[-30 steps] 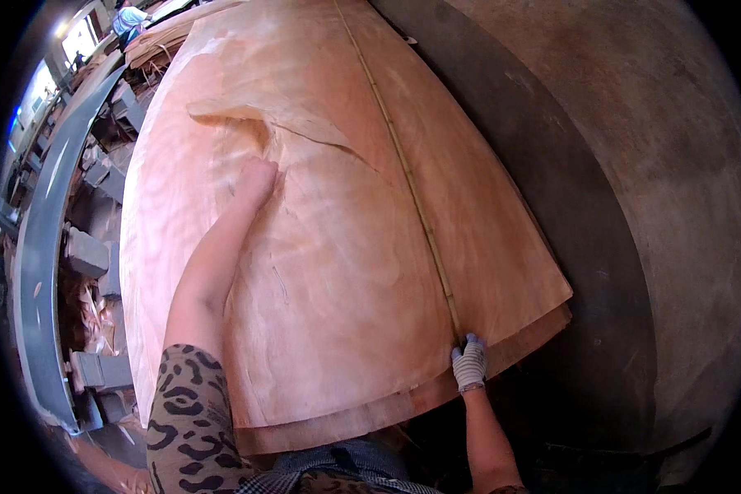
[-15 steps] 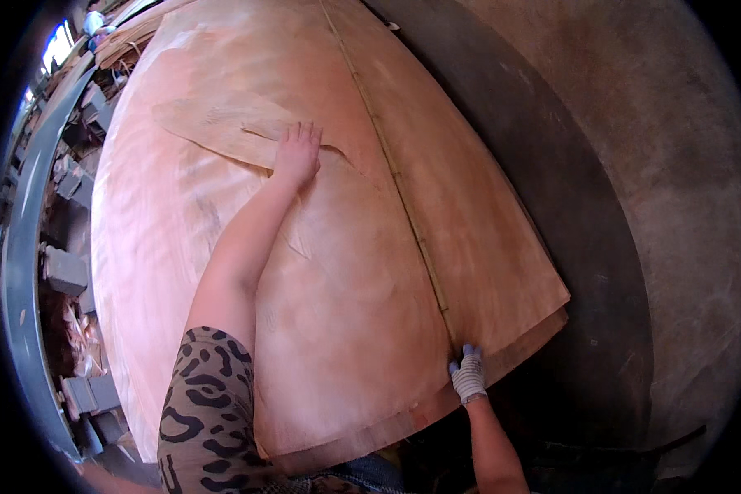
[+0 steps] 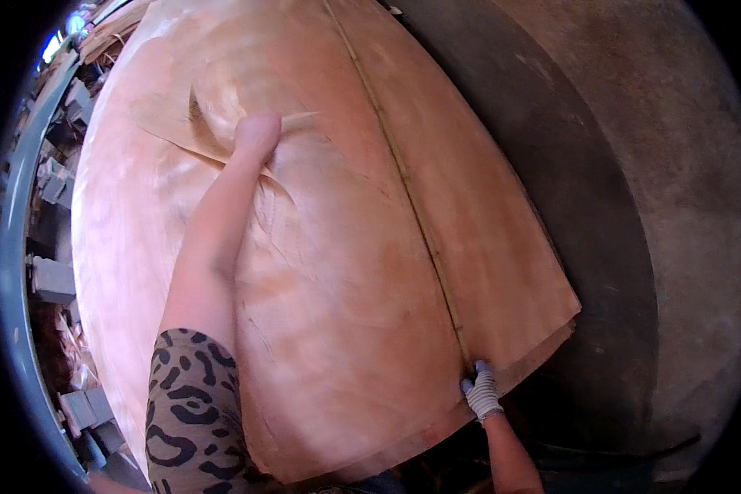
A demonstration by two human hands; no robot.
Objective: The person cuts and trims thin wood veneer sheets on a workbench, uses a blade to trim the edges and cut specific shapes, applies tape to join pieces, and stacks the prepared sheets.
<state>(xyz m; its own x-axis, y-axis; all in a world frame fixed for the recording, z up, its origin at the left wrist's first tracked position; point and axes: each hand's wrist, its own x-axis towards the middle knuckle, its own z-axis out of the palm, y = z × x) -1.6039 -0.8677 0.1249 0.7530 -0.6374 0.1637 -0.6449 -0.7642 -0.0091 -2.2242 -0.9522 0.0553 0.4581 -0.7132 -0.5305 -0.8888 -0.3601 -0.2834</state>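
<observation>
Before you, a broad, pale pinkish-tan veneer sheet [image 3: 337, 288] spreads away, lying over another layer whose border shows at the near right corner. Your hands are well apart. Your bare left hand [image 3: 258, 136] reaches far onto the sheet, beside a creased, raised flap [image 3: 169, 123]; its fingers are turned from view, so whether they grip or press cannot be told. Your right hand [image 3: 483, 393], in a pale knit glove, appears closed around the near end of a thin, jointed stick [image 3: 410, 191] that runs lengthwise over the veneer. Grey blocks [image 3: 53, 280] stand off to the left.

To work this well, hold the stick's end steady and ease the flap with a flat, light palm (thin veneer likely splits along its grain), working outward from the crease rather than tugging sharply.
</observation>
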